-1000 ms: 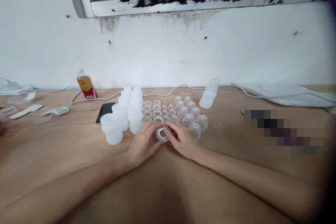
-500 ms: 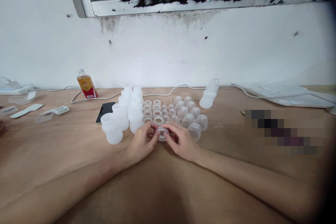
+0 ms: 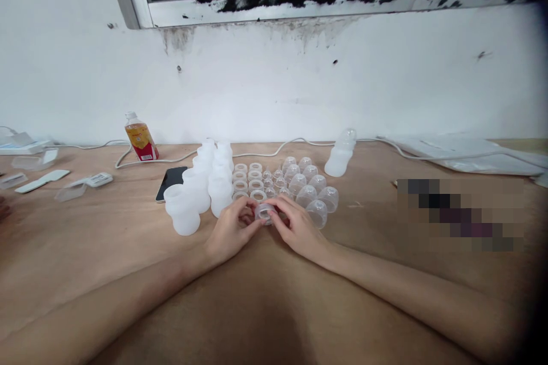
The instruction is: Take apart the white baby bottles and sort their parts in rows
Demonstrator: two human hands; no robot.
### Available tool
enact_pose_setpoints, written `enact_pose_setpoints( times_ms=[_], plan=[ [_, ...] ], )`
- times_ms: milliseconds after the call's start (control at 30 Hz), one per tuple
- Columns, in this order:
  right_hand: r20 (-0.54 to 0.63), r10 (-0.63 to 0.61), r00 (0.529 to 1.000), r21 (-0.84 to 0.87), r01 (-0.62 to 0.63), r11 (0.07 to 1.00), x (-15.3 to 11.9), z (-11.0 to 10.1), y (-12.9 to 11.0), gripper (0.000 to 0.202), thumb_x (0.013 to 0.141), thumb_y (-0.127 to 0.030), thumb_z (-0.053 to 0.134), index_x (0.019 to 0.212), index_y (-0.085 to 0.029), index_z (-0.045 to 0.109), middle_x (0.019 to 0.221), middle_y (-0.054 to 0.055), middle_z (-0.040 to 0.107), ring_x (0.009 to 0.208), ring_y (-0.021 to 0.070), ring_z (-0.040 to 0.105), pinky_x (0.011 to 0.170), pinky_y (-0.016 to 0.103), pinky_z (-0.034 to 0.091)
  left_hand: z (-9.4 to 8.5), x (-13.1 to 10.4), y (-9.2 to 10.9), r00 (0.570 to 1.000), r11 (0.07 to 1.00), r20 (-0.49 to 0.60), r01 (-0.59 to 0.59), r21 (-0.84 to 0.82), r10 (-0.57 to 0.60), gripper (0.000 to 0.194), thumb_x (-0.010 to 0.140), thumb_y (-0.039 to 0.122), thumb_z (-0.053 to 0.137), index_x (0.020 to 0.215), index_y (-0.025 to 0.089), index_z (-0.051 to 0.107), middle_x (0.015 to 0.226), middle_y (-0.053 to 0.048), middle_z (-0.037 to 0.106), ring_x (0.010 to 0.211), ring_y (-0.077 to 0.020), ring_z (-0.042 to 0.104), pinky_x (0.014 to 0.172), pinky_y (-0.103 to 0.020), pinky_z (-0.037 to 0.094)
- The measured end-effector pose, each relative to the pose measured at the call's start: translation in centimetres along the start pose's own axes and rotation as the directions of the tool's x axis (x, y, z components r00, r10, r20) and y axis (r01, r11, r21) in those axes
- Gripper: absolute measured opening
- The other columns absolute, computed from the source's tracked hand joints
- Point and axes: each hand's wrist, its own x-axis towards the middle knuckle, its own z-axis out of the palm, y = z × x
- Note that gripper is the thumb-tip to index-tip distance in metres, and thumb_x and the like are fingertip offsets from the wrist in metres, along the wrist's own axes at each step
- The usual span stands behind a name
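Note:
Between my two hands is a clear ring-shaped piece [image 3: 264, 214], pinched at its sides. My left hand [image 3: 233, 227] grips its left edge and my right hand [image 3: 297, 227] its right edge, just above the table. Beyond them stand rows of white rings [image 3: 240, 186] and small clear nipples [image 3: 280, 182]. Clear domed caps [image 3: 317, 214] are lined up to the right of these. On the left, white bottles [image 3: 183, 211] stand upright in two rows.
A dark phone [image 3: 171, 182] lies behind the bottles, near a drink bottle [image 3: 142, 140]. One capped white bottle [image 3: 341, 154] stands at the back. Clear plastic pieces [image 3: 71, 189] lie left, a plastic bag [image 3: 466, 154] right. A cable [image 3: 274, 154] runs along the wall.
The ring-shaped piece between my fingers has tilted, so its opening now faces more toward me. Both hands stay in nearly the same place.

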Motion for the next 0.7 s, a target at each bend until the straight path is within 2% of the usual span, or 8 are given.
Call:
enact_pose_setpoints(
  times_ms=[167, 467, 700],
  plan=[
    [0.021, 0.015, 1.0, 0.05, -0.016, 0.999, 0.1, -0.07, -0.01, 0.025, 0.079, -0.018, 0.041, 0.102, -0.023, 0.05, 0.091, 0.005, 0.049, 0.079, 0.0147, 0.05, 0.062, 0.027, 0.044, 0.16, 0.0, -0.22, 1.0, 0.998, -0.012, 0.01, -0.057, -0.011, 0.014, 0.075, 0.018, 0.047, 0.088, 0.018, 0.042, 0.081, 0.0, 0.054, 0.068, -0.0092, 0.054, 0.063, -0.021, 0.043],
    [0.037, -0.013, 0.999, 0.062, 0.011, 0.998, 0.02, 0.1, 0.03, 0.029, 0.074, -0.01, 0.043, 0.099, -0.022, 0.053, 0.089, 0.004, 0.051, 0.076, 0.0129, 0.05, 0.063, 0.026, 0.045, 0.24, 0.01, -0.18, 0.999, 1.0, -0.027, 0.021, 0.005, -0.021, 0.01, 0.071, 0.014, 0.048, 0.079, 0.017, 0.043, 0.069, 0.003, 0.053, 0.06, -0.0081, 0.051, 0.055, -0.019, 0.041],
    [0.036, 0.054, 0.998, 0.085, -0.057, 0.995, 0.11, 0.53, 0.52, 0.026, 0.074, -0.014, 0.045, 0.097, -0.02, 0.054, 0.086, 0.003, 0.057, 0.069, 0.0121, 0.052, 0.063, 0.027, 0.045, 0.33, 0.01, 0.03, 0.999, 0.998, -0.024, 0.043, 0.054, -0.041, 0.01, 0.071, 0.014, 0.046, 0.08, 0.017, 0.044, 0.07, 0.002, 0.054, 0.062, -0.0093, 0.052, 0.057, -0.021, 0.042]
  ],
)
